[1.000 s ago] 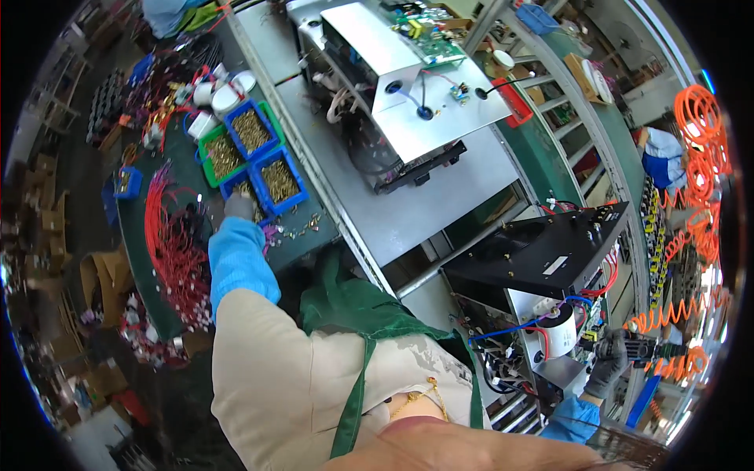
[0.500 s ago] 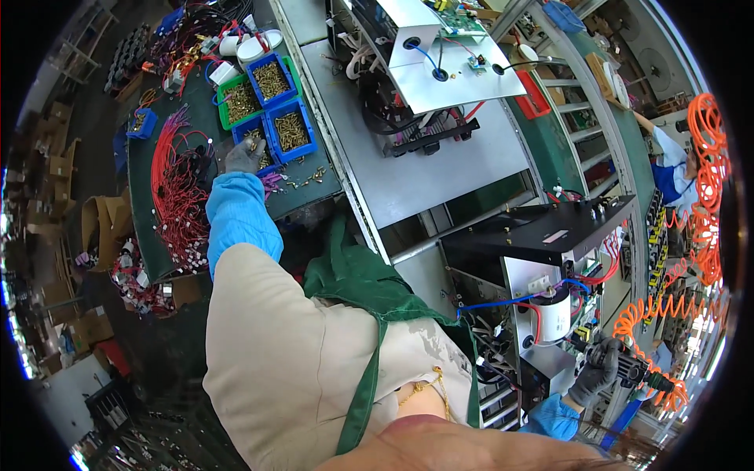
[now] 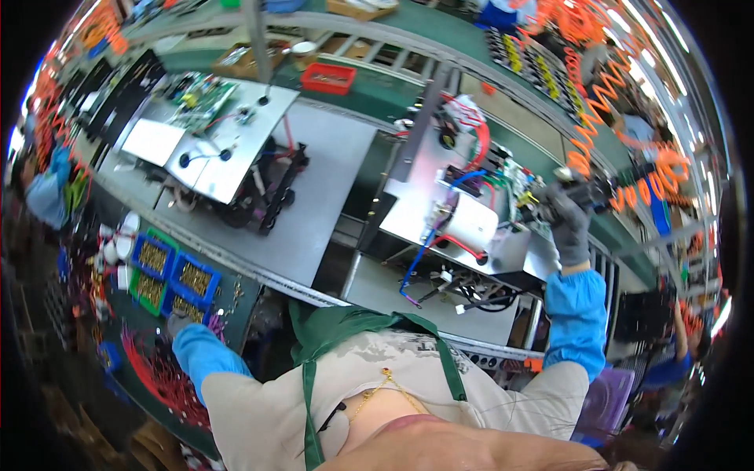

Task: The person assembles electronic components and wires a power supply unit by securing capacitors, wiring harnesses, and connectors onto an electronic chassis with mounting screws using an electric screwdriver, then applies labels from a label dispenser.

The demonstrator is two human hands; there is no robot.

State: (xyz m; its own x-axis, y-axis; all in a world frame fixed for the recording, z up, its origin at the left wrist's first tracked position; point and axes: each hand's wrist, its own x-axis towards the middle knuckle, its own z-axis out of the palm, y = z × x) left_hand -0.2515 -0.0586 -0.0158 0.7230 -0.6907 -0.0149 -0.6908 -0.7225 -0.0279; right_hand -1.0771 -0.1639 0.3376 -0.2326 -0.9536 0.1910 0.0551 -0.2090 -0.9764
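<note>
My left hand (image 3: 181, 322), in a grey glove, is at the near edge of a group of small bins of brass-coloured screws. Its fingers are blurred against the lowest blue bin (image 3: 206, 316), so their grip does not show. On the right, my gloved right hand (image 3: 569, 224) is wrapped round a dark power screwdriver (image 3: 597, 193), held at the right end of an open metal unit. This unit carries a white cylinder (image 3: 474, 221), red and blue wires and a green circuit board (image 3: 514, 179). The tool's tip is too blurred to tell whether it touches anything.
Left of it, a second metal unit (image 3: 224, 177) with a circuit board stands on the grey bench (image 3: 334, 157). Red wires (image 3: 153, 369) lie by the bins. A red tray (image 3: 328, 78) sits beyond. Orange coiled hoses (image 3: 585, 137) hang at the right. Other people are around.
The view has swung to the right, bringing the right-hand unit into the middle. My right hand, still holding the screwdriver, is now up at that unit. My left hand stays by the bins.
</note>
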